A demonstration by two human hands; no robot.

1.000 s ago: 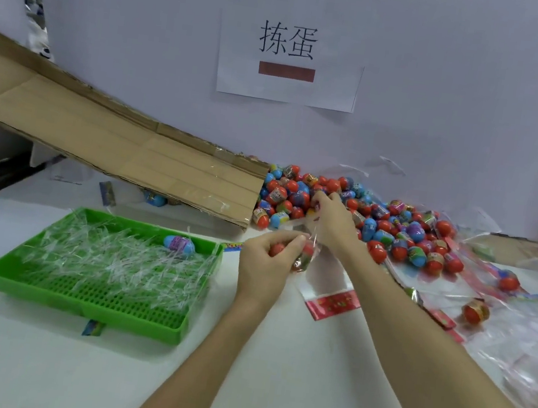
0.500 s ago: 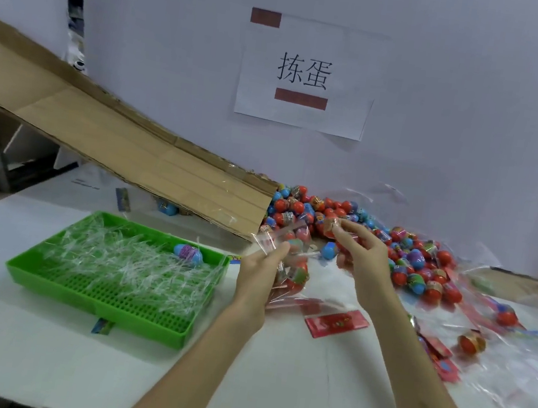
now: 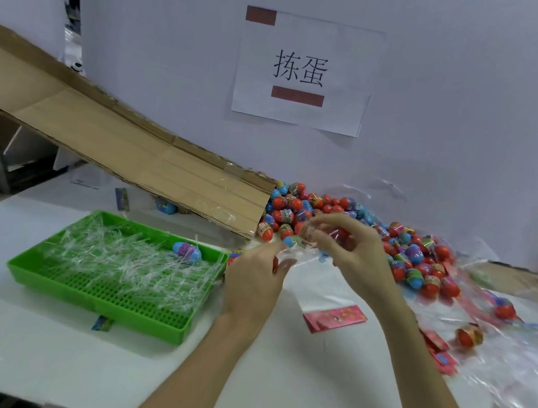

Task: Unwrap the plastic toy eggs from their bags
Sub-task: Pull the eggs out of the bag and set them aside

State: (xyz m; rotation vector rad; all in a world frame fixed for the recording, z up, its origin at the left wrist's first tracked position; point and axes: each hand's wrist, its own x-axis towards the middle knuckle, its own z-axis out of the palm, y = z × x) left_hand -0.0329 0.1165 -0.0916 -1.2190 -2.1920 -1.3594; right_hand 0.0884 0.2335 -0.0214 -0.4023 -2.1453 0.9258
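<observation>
While the left hand (image 3: 255,279) pinches the clear bag (image 3: 307,256) above the bench (image 3: 33,343), the right hand (image 3: 357,251) keeps a fingertip grip on a red egg (image 3: 308,233).

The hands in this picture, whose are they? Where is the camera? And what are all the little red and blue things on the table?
There is no machine here: these are a person's two bare hands. The camera sits on the person's head and looks down, so you see what they see. The red and blue things are a pile of toy eggs. They lie on the white table at the foot of a cardboard ramp. The right hand holds one toy egg in its fingertips. The left hand pinches the clear bag just below it. The green tray holds clear plastic shreds and one blue egg.
</observation>
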